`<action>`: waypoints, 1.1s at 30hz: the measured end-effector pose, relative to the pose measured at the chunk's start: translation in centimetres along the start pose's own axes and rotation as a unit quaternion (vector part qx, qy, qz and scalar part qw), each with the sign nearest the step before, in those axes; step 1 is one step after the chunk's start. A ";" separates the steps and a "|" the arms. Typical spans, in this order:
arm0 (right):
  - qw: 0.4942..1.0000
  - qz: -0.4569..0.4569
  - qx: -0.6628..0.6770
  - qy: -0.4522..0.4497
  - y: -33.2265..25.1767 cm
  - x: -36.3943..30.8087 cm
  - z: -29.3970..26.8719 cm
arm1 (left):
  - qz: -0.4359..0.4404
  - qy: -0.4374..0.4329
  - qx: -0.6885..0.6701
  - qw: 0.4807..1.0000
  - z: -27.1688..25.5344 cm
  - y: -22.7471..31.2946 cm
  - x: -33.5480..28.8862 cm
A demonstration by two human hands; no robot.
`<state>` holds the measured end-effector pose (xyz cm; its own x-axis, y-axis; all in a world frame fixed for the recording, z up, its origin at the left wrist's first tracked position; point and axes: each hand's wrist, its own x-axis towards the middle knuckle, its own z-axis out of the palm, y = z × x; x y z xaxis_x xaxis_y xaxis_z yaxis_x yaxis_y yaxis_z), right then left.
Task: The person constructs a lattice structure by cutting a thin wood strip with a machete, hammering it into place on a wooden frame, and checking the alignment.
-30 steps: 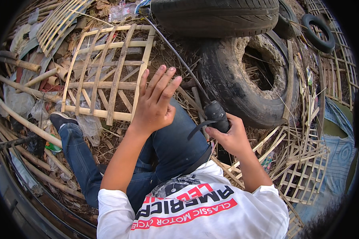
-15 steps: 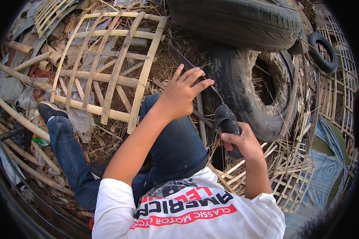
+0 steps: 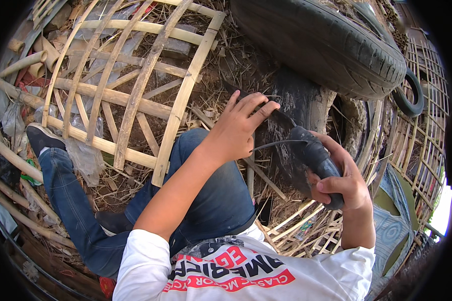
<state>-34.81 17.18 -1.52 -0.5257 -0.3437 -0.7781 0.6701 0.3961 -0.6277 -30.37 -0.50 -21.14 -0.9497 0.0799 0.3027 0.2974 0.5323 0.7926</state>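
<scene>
My right hand (image 3: pixel 344 183) is closed around the black, wrapped handle (image 3: pixel 319 168) of a machete. Its dark blade (image 3: pixel 282 119) slants up and left from the handle, passing by my left fingertips. A thin black strip (image 3: pixel 278 144) sticks out from the handle wrapping toward the base of my left hand (image 3: pixel 236 125). That hand has its fingers stretched out and apart over the blade. Its thumb is mostly hidden, and I cannot tell whether the strip touches it. My raised, jeans-clad knee (image 3: pixel 213 185) is below the left hand.
A large tyre (image 3: pixel 331 45) lies ahead, over another tyre (image 3: pixel 306 98) with a mud-caked rim. A bamboo lattice frame (image 3: pixel 140 93) stands at the left among bamboo poles (image 3: pixel 22 155) and plastic litter. Split bamboo strips (image 3: pixel 296 226) and blue cloth (image 3: pixel 391 215) lie at the right.
The machete handle and my right hand have moved right and slightly down in the picture. The loose strip now points sideways toward my left hand instead of hanging in a loop. The whole view has shifted.
</scene>
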 end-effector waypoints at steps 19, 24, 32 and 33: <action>0.747 -0.518 -0.286 0.303 -2.2 3.0 0.0 | 0.001 0.091 -0.145 0.985 -1.5 -1.1 5.0; 0.654 -0.737 -0.162 0.061 -4.9 10.3 1.1 | 0.010 0.128 -0.154 0.980 -1.7 -2.4 5.4; 0.657 -0.751 -0.054 0.038 -3.6 13.2 5.3 | -0.027 0.096 -0.217 0.971 -1.8 -2.4 4.7; 0.650 -0.756 -0.056 0.051 -3.7 13.2 5.4 | -0.025 0.101 -0.214 0.971 -1.6 -2.3 4.8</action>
<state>-41.44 6.60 -9.38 -0.5750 -0.3565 0.7364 -0.6926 -0.2672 -0.6701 -35.45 -2.71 -20.72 -0.9382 -0.1280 0.3215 0.3058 0.1279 0.9435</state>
